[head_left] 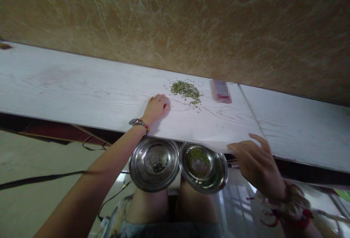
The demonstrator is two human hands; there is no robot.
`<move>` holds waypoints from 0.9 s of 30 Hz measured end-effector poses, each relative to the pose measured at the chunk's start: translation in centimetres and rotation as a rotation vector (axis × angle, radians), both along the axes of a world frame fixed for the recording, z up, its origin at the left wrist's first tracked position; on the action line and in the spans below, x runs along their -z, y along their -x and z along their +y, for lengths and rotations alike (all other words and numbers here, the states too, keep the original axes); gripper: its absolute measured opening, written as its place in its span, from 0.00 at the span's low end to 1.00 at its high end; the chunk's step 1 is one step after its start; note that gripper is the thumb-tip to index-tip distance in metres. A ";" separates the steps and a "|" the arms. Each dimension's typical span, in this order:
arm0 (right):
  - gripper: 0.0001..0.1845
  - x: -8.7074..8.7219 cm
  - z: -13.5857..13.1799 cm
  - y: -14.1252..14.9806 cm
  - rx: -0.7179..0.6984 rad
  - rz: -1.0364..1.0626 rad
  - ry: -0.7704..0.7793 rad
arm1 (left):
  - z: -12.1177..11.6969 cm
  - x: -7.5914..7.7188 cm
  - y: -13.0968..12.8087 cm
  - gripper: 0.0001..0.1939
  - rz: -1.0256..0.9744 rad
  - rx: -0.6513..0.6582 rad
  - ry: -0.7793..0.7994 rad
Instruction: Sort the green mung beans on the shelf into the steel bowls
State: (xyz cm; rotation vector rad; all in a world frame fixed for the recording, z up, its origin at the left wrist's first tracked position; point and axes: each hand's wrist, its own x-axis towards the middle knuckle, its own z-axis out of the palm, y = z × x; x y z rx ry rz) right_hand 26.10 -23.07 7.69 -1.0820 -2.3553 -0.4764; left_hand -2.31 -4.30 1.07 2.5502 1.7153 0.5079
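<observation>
A loose pile of mung beans mixed with white grains lies spread on the white wood-grain tabletop. Just left of it my left hand rests on the surface with its fingers curled in; whatever they may hold is hidden. My right hand is at the table's front edge, thumb and forefinger apart, nothing visible between them. Below that edge, over my legs, are two steel bowls. White grains lie in the left bowl; green beans cover part of the bottom of the right bowl.
A phone-like flat object, blurred out, lies right of the pile near the wall. A seam crosses the tabletop farther right. Dark cables hang at lower left, above the tiled floor.
</observation>
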 end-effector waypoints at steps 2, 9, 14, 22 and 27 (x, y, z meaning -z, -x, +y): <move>0.12 -0.3 -0.3 0.2 -0.002 0.005 0.004 | 0.0 -0.1 0.0 0.18 0.011 -0.003 -0.002; 0.07 -0.6 1.5 -0.6 0.111 -0.008 -0.060 | -0.2 -0.4 -0.1 0.16 -0.005 0.006 -0.009; 0.08 0.7 5.5 -1.5 0.255 -0.030 -0.168 | -0.1 -0.4 -0.1 0.16 0.007 -0.005 -0.005; 0.12 2.6 9.2 -1.1 0.332 -0.050 -0.132 | -0.1 -0.2 0.2 0.17 -0.002 -0.005 -0.002; 0.13 2.6 9.7 -1.6 0.364 -0.046 -0.147 | 0.0 0.0 0.2 0.17 -0.015 -0.008 0.007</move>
